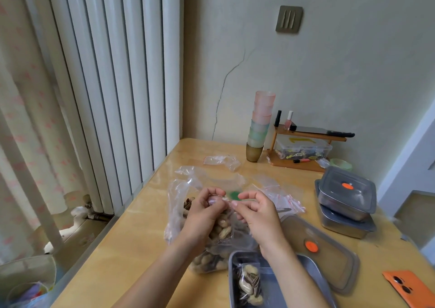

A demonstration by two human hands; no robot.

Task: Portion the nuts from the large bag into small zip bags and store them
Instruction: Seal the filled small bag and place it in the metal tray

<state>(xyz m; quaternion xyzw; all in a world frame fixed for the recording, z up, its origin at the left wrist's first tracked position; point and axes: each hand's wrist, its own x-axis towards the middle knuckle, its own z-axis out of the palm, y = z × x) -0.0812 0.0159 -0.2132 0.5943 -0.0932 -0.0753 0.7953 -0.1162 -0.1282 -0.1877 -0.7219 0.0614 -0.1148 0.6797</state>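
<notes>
The left fingertips (214, 199) and right fingertips (236, 204) are curled inward and nearly meet. Between them they pinch a clear plastic edge (226, 200). Whether this edge belongs to a small zip bag or to the rim of the large bag cannot be determined. The left hand (202, 213) and right hand (259, 213) are raised side by side, directly above the open mouth of the large bag (219, 233).

The large bag is clear and stands on the table (131, 248). It is filled with peanuts in the shell (222, 231). A blurred green patch (234, 194) shows just behind the fingertips.

A metal tray (306, 267) lies at the near edge, touching the large bag's base. It contains one filled small bag (250, 284) holding peanuts and striped seeds. The tray's lid (329, 256), with an orange dot, lies just to the right of it.

Empty zip bags (286, 200) with red strips lie beyond the right hand. Two lidded containers (346, 199) are stacked further right. A stack of plastic cups (260, 124) stands near the wall. An orange phone (410, 286) lies at the right edge.
</notes>
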